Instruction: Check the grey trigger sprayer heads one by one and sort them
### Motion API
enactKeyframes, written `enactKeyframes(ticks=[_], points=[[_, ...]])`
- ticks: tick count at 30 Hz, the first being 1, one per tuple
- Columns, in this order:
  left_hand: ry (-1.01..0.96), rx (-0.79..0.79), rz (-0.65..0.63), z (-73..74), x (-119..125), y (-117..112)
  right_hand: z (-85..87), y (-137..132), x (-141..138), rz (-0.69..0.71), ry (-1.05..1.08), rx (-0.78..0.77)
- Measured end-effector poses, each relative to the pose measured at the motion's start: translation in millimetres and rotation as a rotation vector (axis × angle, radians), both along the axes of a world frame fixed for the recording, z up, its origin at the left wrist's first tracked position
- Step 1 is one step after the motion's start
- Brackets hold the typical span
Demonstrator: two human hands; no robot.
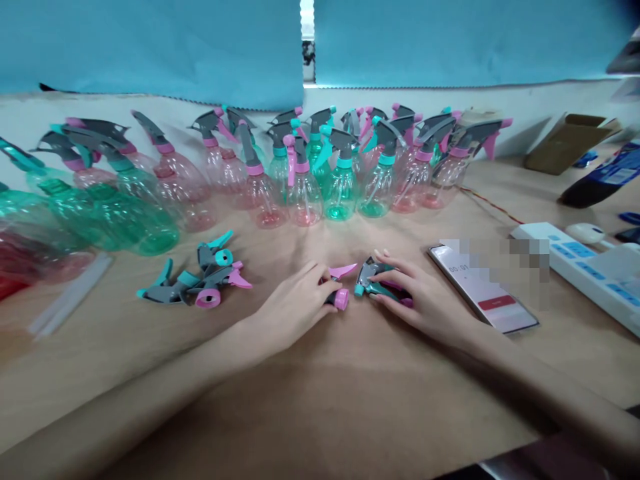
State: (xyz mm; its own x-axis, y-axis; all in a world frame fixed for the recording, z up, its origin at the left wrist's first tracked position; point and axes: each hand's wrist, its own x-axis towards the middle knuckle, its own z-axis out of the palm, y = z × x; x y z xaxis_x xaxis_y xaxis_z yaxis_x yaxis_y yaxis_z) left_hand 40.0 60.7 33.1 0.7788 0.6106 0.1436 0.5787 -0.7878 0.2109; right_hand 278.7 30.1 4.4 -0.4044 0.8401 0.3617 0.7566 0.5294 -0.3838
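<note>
Worktop (350, 400), brown paper cover: the front strip is bare, crossed only by the person's two forearms, and gives the widest open room for moving. Left hand (295, 303), just left of centre: fingers curled around a pink head (341, 298), a grey sprayer with pink collar and trigger, the collar end turned toward the other hand and resting on the paper. Right hand (423, 300), just right of centre: fingers laid over a teal head (369, 281), gripping it low against the worktop with the nozzle pointing left; the two heads lie nearly tip to tip, probably so both can be handled side by side. Heap (200, 280) of loose heads, left of the left hand with bare paper between: gathered in one spot, likely for an easy reach. Tubes (70, 297), pale, toward the left edge. Phone (483, 287), flat and screen up, just beside the right hand, apparently placed to be read at a glance; it narrows the room on that side. Power strip (585, 267), toward the right edge. Bottles (340, 193), capped, pink and green: upright along the back edge, tipped over at the left, closing off the far side. Box (565, 143), far right corner. Curtain (150, 47), blue, behind.
</note>
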Motion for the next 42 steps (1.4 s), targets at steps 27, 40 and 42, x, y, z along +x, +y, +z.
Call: enactKeyframes(ticks=[27,40,42], points=[[-0.718,0.118,0.324,-20.9,-43,-20,65.7,11,-95,0.150,-0.074,-0.100],[-0.739,0.028,0.339,-28.0,-46,-20,49.4,16,-98,0.201,0.039,-0.172],[-0.740,0.000,0.341,-29.1,-46,-20,46.1,20,-97,0.223,0.083,-0.182]])
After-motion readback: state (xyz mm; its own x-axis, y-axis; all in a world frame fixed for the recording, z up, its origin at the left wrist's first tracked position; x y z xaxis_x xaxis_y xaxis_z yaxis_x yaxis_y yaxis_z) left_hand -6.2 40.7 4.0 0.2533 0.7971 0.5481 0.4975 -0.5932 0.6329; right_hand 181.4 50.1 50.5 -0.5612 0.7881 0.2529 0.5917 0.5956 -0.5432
